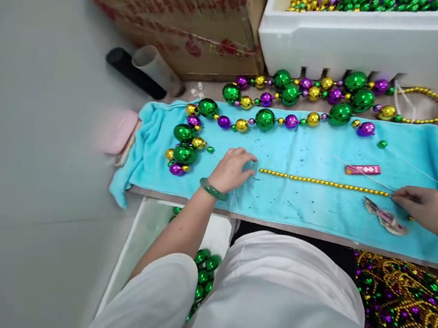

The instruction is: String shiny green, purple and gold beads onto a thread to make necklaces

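Observation:
A straight string of small gold beads point(323, 183) lies across the turquoise towel point(306, 210). My right hand point(422, 208) pinches at its right end; the exact grip is partly hidden by the fingers. Just off the left end of the beads, my left hand point(234, 171), with a green bangle point(214, 189) on its wrist, has thumb and fingers apart and holds nothing. A pair of thread snips point(386, 216) rests near my right hand. Above it is a small pink packet point(363, 169), with thin white thread passing close by. A strand of large green, purple and gold beads point(265, 120) curves along the towel's back and left.
Behind the towel stand a cardboard box point(174, 20) of purple beads and a white foam box point(368, 44) of small beads. A finished-looking necklace point(290, 94) lies before them. Green beads point(204, 277) fill a bin below left; a bead necklace pile point(406, 312) sits below right.

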The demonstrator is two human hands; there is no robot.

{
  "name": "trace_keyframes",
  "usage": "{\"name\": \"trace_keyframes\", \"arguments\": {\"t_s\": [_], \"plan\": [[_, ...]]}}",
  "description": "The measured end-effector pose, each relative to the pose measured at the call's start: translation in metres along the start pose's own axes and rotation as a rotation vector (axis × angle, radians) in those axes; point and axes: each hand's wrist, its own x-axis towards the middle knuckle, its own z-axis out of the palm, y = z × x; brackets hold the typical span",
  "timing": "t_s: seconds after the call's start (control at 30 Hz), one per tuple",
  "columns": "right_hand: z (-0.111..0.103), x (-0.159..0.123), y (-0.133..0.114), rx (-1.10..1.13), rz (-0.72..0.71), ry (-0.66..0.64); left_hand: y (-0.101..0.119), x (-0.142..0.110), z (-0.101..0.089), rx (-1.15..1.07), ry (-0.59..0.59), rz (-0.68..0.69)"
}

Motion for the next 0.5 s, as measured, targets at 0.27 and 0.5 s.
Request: {"name": "trace_keyframes", "arguments": {"t_s": [0.27, 0.5], "plan": [[-0.001, 0.000, -0.002, -0.051, 0.164, -0.124, 0.012, 0.005, 0.022, -0.021, 0.076, 0.202], [-0.001, 0.003, 0.004, -0.073, 0.168, -0.140, -0.007, 0.007, 0.027, -0.025, 0.114, 0.182]]}}
